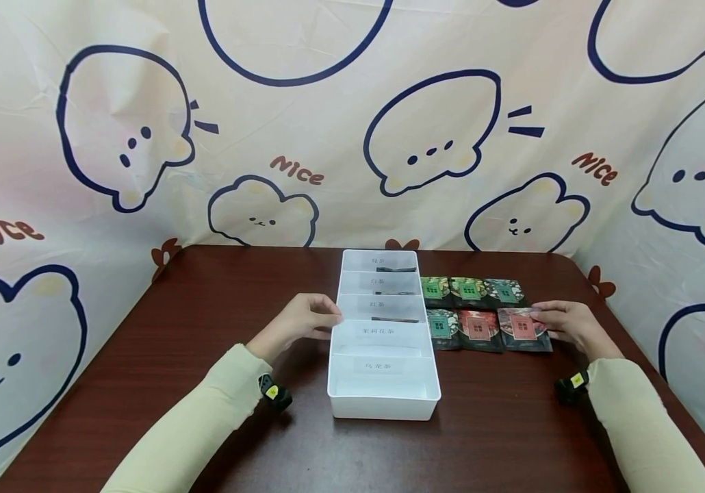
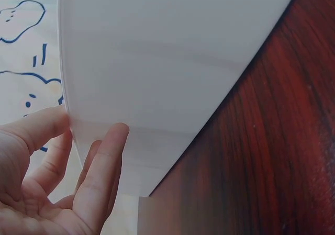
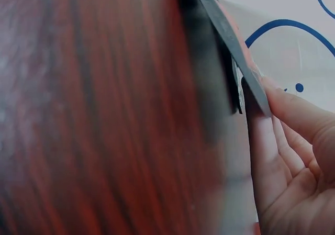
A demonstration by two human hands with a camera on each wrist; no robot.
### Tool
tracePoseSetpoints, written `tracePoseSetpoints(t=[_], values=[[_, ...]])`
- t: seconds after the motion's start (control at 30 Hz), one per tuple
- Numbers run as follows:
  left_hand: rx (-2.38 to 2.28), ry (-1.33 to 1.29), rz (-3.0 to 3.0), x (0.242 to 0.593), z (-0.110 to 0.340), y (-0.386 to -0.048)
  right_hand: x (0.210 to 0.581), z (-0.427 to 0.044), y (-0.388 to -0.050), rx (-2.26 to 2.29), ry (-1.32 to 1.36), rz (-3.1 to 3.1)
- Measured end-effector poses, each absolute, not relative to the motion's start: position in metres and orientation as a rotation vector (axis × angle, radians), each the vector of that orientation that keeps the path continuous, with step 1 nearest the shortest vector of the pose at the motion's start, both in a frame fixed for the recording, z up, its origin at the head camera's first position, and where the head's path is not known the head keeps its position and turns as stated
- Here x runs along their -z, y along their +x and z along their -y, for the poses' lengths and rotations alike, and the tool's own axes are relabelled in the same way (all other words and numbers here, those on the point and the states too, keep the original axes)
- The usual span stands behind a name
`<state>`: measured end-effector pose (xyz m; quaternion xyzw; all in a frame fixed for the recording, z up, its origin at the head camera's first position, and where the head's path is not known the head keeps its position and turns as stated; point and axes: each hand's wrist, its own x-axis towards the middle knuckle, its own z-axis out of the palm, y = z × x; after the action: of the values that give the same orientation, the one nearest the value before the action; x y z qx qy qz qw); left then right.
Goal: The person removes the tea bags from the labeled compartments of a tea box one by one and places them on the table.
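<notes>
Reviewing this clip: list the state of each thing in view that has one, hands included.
White box: upright, open-topped, divided, on the table
Left hand: holding the box's left rim
Right hand: pinching the rightmost near packet
Rightmost near packet: pinched at its right edge
Five other packets: face up, unheld
Dark-edged items: inside three farthest compartments, mostly hidden

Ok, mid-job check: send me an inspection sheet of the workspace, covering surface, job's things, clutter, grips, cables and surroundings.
Surface: dark-brown wood-grain table.
Job's things: white bin with five labelled compartments, thin dark edges showing in the far three; six sachets in two rows to its right.
Clutter: nothing seen.
Left grip: holds the bin's left rim.
Right grip: pinches the near row's rightmost sachet.
Cables: nothing seen.
Surroundings: cartoon-printed sheet behind and on both sides.
</notes>
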<state>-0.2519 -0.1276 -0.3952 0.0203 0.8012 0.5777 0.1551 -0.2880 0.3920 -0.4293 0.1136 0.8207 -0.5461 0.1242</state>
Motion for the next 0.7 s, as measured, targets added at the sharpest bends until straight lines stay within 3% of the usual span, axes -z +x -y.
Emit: tracePoseSetpoints(t=[0.7], values=[[-1.637, 0.047, -2.316, 0.3939, 0.1271, -0.2521, 0.4267, -0.3829, -0.2905, 1.333, 0.300, -2.529]])
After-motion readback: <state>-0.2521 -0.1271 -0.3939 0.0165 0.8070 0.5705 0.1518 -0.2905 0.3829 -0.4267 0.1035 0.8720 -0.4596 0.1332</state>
